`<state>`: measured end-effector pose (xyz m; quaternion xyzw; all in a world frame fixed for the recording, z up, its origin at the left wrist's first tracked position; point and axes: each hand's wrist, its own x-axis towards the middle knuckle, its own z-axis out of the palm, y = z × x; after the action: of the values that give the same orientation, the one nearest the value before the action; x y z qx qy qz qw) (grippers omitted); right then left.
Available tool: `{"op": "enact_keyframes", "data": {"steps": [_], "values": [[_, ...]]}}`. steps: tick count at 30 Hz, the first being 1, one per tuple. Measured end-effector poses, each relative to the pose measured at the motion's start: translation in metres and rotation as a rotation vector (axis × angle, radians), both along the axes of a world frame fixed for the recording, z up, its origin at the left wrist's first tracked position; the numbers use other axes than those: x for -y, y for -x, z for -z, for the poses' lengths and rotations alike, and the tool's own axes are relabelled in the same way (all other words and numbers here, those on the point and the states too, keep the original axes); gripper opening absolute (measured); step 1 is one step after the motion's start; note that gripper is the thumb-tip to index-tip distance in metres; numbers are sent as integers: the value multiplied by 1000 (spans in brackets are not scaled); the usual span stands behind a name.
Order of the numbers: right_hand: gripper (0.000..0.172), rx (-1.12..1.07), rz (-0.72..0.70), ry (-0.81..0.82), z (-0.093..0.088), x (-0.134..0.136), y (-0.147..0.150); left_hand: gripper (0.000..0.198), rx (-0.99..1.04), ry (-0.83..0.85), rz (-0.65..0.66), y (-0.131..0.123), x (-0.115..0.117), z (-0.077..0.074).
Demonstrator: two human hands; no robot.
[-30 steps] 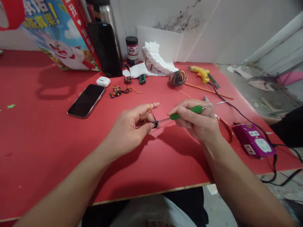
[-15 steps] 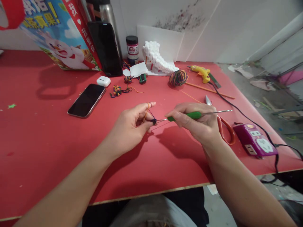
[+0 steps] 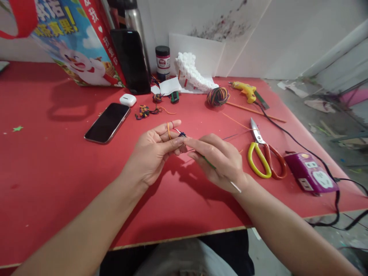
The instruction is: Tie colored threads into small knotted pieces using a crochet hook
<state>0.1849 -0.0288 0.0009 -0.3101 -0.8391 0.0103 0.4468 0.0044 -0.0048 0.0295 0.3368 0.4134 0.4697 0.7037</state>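
My left hand (image 3: 155,149) pinches a small dark piece of crochet (image 3: 182,135) between thumb and fingers, and orange yarn (image 3: 168,130) loops over its raised index finger. Against it, my right hand (image 3: 220,159) is closed round a crochet hook (image 3: 211,162) with a green handle, mostly covered by the fingers. The hook's metal tail sticks out below the palm, near the wrist. Right fingertips touch the work beside the left thumb. From the multicoloured yarn ball (image 3: 217,96) a strand runs forward across the table.
Scissors (image 3: 260,153) and a purple power socket box (image 3: 312,172) lie to the right. Behind are a yellow glue gun (image 3: 244,91), an orange stick (image 3: 255,111) and a white model (image 3: 191,71). A phone (image 3: 107,122), earbud case (image 3: 128,100) and small crocheted piece (image 3: 143,111) lie left.
My right hand has moved left to meet my left hand, turning the hook so its tail points down toward the wrist. The scissors are now uncovered. The left index finger has shifted left.
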Motion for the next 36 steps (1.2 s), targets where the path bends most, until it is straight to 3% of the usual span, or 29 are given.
{"op": "enact_keyframes", "data": {"steps": [6, 14, 26, 30, 36], "values": [[26, 18, 99, -34, 5, 4, 8, 66, -145, -197, -9, -5, 6, 5], [23, -280, -22, 154, -3, 5, 7, 62, -253, -286, -32, 0, 0, 3], [14, -588, 58, 686, -18, 0, -16, 46, -432, -295, 51, 3, 0, 2], [14, -718, -7, 882, -19, -4, -21, 42, -437, -307, 87, 3, 0, 1], [18, -879, -114, 1025, -19, -9, -21, 38, -387, -314, 128, 4, 1, 1]]}}
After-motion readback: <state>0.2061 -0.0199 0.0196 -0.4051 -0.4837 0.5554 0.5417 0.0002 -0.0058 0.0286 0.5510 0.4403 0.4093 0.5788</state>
